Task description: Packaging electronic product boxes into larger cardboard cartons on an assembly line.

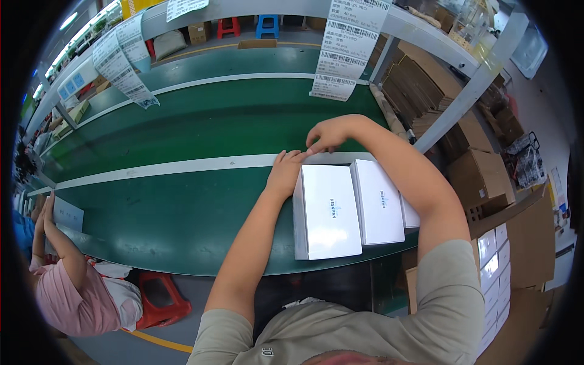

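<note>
Three white cardboard boxes stand side by side near the front edge of the green work surface. The left box point(328, 234) and the middle box point(383, 225) carry small blue print; the right box point(410, 214) is partly covered by my right arm. My left hand point(286, 174) lies beside the far left corner of the left box, fingers stretched out over the white rail point(231, 163). Just beyond that box, my right hand point(333, 134) has its fingers curled and pinched by the left fingertips. Whatever the pinch holds, if anything, is too small to make out.
Printed label strips point(347, 48) hang from the overhead frame point(243, 13). At the right are flattened cartons point(420, 85) and a large open carton point(526, 243) with white boxes. A co-worker point(76, 295) works at the left beside a red stool point(161, 301).
</note>
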The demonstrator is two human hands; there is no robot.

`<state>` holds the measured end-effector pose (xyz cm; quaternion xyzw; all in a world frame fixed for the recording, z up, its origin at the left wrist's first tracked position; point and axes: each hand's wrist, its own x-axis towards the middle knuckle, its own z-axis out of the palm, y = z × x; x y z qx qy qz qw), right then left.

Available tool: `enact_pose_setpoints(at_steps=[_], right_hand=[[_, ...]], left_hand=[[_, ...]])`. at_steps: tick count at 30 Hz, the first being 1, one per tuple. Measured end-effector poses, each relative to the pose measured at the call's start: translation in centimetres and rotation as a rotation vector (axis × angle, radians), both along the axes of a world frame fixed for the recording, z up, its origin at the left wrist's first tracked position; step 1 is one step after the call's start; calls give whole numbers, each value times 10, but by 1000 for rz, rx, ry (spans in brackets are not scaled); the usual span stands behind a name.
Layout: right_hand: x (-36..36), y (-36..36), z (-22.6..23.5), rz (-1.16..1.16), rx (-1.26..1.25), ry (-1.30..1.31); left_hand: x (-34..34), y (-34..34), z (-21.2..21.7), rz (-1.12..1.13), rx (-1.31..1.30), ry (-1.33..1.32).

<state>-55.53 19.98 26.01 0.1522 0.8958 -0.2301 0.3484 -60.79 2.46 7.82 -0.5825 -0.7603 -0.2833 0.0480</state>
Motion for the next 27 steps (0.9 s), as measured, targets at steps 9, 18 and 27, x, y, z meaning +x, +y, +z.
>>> enact_pose_setpoints(at_steps=[9,18,27], right_hand=[[-11,29,-31,259,165,137],[-27,46,-47,269,84,20],[-7,23,-17,179,117,53]], left_hand=[[-8,13,17,-59,192,-62],[-38,33,-41,-110,233,52],[-106,30,-109,-196,312,-170]])
